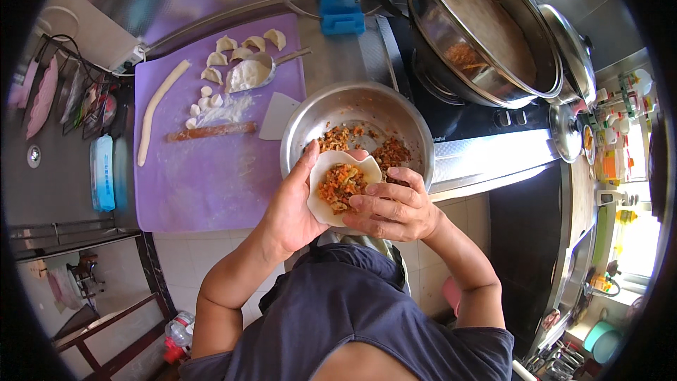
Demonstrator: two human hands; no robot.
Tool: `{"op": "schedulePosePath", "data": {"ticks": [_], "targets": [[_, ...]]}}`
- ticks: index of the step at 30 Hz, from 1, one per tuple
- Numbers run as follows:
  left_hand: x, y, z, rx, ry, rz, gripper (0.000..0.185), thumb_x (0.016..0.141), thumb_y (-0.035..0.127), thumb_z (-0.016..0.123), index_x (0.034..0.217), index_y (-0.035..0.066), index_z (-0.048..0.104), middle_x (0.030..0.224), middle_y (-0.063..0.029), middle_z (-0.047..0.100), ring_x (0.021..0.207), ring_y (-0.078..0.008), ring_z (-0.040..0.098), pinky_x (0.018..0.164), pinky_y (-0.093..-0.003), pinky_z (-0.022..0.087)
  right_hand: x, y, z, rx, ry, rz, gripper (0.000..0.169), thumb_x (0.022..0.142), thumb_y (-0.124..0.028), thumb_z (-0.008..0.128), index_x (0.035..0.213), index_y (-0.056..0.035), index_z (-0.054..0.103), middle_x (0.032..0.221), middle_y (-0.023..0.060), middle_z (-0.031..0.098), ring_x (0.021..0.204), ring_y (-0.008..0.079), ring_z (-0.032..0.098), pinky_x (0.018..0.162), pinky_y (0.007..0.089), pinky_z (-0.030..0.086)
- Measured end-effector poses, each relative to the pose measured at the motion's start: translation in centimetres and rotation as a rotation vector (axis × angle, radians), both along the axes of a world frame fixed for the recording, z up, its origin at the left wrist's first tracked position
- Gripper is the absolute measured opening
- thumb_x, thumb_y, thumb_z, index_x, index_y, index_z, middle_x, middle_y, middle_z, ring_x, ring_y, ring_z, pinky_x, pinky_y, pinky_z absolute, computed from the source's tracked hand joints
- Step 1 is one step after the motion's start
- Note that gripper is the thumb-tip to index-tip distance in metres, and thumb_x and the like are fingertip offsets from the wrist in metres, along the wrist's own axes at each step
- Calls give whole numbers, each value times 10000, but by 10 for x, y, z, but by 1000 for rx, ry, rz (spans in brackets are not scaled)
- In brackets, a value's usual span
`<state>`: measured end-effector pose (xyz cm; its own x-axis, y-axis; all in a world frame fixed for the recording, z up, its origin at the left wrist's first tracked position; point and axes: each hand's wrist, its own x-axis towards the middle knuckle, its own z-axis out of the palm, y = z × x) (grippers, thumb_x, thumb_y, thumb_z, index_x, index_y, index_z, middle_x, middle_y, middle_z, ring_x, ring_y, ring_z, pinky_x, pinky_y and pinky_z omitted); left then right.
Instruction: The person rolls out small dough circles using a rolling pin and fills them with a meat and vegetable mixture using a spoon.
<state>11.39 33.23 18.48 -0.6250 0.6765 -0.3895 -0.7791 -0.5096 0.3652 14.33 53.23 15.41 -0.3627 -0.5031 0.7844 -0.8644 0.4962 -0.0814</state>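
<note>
My left hand (293,206) holds a round dough wrapper (320,208) with a mound of chopped orange and green filling (341,185) at its middle. The fingers of my right hand (394,209) are bent over the wrapper's right edge, touching it. Both hands are above the near side of a steel mixing bowl (359,96), where more chopped filling (391,153) lies. On the purple silicone mat (211,190) to the left are several folded dumplings (254,42), small dough pieces (205,91), a rolling pin (211,131) and a long dough rope (156,111).
A metal scoop of flour (248,74) and a white dough scraper (277,116) lie on the mat. A large steel pot (449,79) stands on the black cooktop (402,53) at the upper right, a blue plastic stand (342,16) at the back. A blue packet (102,172) lies left of the mat.
</note>
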Motion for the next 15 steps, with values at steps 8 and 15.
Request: {"op": "schedulePosePath", "data": {"ticks": [8,15], "targets": [[7,-3,8,36,46,-44,606,990,559,336,1287,65,523,1213,-73,591,1100,-170,589,917,-332,519,-6,-1,15,-52,-145,156,169,794,-171,701,962,-187,714,1154,38,677,1139,197,602,1093,444,328],[13,-8,4,36,126,-101,737,923,570,500,1421,50,344,1319,-88,507,1193,-181,529,989,-344,471,-11,-3,22,-79,-266,313,157,829,-137,677,976,-83,666,1080,114,694,1077,259,652,1133,474,275]]}}
